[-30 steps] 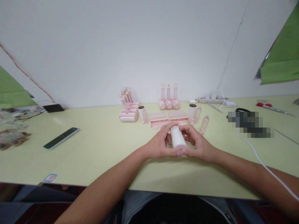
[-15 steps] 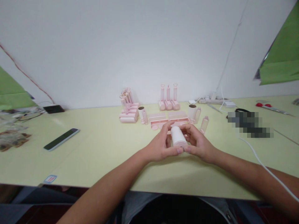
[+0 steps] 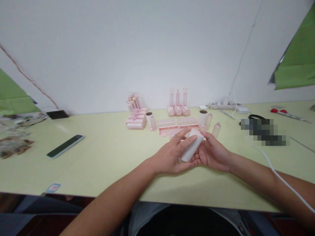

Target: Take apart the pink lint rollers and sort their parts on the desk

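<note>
Seated at a pale yellow-green bench (image 3: pixel 110 141), you hold a white roll (image 3: pixel 190 150) between your two bare hands, just right of the frame's centre and near the edge closest to you. The roll leans, its upper end tipped to the right, probably so that its side and end can both be turned and felt. Your left hand (image 3: pixel 169 158) comes over it from the left, fingers slightly parted and bent across the upper side, thumb stretched low toward the other hand. Your right hand (image 3: pixel 216 155) cradles it from the right, palm turned up, fingers curled around the lower part and the thumb side close to the upper end. Neither hand is spread wide; together they pinch the roll lightly, it seems, though pressure cannot be told, nor whether the roll touches the bench.

Beyond your hands, open pink cases (image 3: pixel 168 129) lie at the centre, perhaps within easy reach by design. Two upright rolls with brown cores flank them, one on the left (image 3: pixel 149 119) and one on the right (image 3: pixel 202 119). Behind, a row of three pink rollers (image 3: pixel 178 111) stands neatly by the wall, apparently grouped to stay out of your working space.
</note>
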The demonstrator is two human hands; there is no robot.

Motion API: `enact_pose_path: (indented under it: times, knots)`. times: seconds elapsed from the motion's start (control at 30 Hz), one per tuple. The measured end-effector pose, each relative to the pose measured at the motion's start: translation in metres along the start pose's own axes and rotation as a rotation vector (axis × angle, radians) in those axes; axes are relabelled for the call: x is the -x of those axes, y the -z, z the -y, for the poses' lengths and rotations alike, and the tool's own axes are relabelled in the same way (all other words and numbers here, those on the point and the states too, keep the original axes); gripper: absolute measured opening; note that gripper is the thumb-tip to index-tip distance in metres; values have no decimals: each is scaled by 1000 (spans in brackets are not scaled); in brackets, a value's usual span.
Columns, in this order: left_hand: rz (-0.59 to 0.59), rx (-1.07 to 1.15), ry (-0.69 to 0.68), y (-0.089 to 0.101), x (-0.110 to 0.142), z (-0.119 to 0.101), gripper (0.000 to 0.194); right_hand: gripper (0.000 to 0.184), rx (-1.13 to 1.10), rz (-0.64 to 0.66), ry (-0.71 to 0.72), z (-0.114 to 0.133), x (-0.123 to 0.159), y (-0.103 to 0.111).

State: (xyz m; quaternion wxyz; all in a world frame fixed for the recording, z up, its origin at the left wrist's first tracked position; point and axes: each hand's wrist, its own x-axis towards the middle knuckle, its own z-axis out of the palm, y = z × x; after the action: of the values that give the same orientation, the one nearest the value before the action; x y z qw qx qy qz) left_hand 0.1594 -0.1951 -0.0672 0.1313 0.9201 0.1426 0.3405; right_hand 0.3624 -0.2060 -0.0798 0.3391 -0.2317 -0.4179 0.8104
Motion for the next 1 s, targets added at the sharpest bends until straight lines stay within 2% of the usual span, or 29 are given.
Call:
enact_pose_path:
  times: [0.07, 0.13, 0.23, 0.33, 0.47, 0.63, 0.8, 0.9, 1.0]
  knots:
    - [28, 46, 72, 3, 1, -1, 98, 66, 6, 3, -18, 0, 0, 3]
    - [50, 121, 206, 5, 2, -2, 103, 64, 31, -23, -8, -1, 0, 5]
    - [29, 214, 344, 3, 3, -1, 101, 59, 65, -66, -1, -4, 1, 6]
    - [-34, 230, 322, -1, 2, -2, 88, 58, 62, -71, -40, -6, 0, 5]
    - [-7, 293, 336, -3, 1, -2, 64, 55, 36, -90, -64, -8, -2, 5]
    - [-75, 458, 395, -3, 2, 3, 69, 33, 61, -148, -1, -7, -3, 5]
    - [-127, 474, 402, -4, 3, 9, 65, 29, 121, -168, 46, 0, 0, 4]
    - [-216, 459, 421, 0, 3, 13, 66, 27, 317, -264, 157, 6, 2, 10]
    - [-295, 454, 416, 7, 3, 18, 66, 21, 835, -389, 361, 11, 2, 21]
